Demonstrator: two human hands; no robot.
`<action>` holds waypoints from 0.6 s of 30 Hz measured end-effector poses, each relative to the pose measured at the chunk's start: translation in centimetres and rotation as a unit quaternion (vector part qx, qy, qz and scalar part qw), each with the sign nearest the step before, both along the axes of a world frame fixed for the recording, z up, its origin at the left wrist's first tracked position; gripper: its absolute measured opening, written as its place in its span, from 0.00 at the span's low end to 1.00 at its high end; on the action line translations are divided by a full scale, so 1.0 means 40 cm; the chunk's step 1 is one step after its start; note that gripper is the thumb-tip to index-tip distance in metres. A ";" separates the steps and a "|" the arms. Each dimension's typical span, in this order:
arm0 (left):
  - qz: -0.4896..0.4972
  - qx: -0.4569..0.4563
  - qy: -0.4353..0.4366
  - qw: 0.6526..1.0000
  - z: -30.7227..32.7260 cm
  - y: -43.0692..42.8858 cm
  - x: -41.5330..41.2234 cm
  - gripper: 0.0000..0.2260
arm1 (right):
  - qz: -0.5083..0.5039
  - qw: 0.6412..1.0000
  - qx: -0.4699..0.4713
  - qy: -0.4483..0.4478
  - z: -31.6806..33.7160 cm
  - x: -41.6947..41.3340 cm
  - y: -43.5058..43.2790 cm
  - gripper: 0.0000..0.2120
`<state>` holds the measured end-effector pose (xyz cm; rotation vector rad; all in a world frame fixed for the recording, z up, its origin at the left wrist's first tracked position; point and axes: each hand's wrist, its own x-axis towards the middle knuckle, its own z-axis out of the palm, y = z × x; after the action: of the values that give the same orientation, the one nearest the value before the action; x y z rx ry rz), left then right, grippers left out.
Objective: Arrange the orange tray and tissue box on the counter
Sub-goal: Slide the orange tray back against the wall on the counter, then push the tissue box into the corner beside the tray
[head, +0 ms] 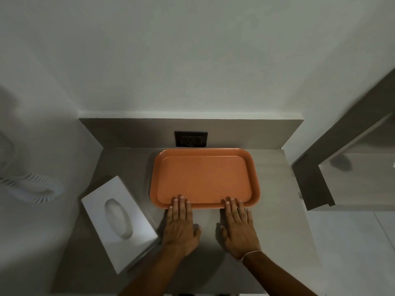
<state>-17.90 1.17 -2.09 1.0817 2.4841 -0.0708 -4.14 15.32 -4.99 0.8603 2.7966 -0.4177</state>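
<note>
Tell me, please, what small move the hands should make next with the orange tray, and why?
Probably lift both hands off. The orange tray already lies flat, its far edge at the backsplash under the wall socket, with the left hand and right hand open on its near rim. The tissue box sits askew at the left, so the left hand could straighten it next.

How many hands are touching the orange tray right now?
2. The left hand rests its fingertips on the near rim of the orange tray, toward the left corner; the right hand does the same toward the right corner. Neither touches the tissue box.
</note>
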 end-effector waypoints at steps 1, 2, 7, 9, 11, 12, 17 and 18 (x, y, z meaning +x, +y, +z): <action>-0.009 0.002 0.004 1.000 -0.001 0.000 -0.010 0.37 | -0.002 1.000 -0.002 -0.001 0.001 -0.006 0.001 0.35; -0.018 0.001 0.009 1.000 -0.003 0.001 -0.020 0.37 | -0.005 1.000 -0.005 -0.003 0.001 -0.012 0.003 0.35; -0.043 -0.008 0.019 0.999 -0.021 0.003 -0.044 0.38 | -0.014 1.000 -0.021 -0.015 0.001 -0.024 0.010 0.36; -0.046 -0.005 0.021 0.999 -0.018 0.004 -0.045 0.37 | -0.017 0.999 -0.025 -0.020 0.008 -0.027 0.012 0.35; -0.048 0.016 0.031 0.998 -0.003 0.000 -0.045 0.35 | -0.013 1.000 -0.026 -0.010 0.022 -0.030 0.011 0.35; -0.041 0.038 0.042 0.998 0.009 -0.007 -0.045 0.35 | -0.003 1.000 -0.025 0.012 0.030 -0.034 0.008 0.35; 0.102 0.170 0.069 0.978 0.079 -0.140 -0.061 0.35 | 0.092 0.974 -0.109 0.178 0.084 -0.117 -0.053 0.32; 0.135 0.173 0.075 0.973 0.086 -0.182 -0.069 0.34 | 0.111 0.966 -0.127 0.198 0.093 -0.145 -0.074 0.32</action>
<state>-20.67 -6.10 1.36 0.8797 2.8283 0.3878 -9.96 12.37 -1.29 0.4389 3.0467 -0.9801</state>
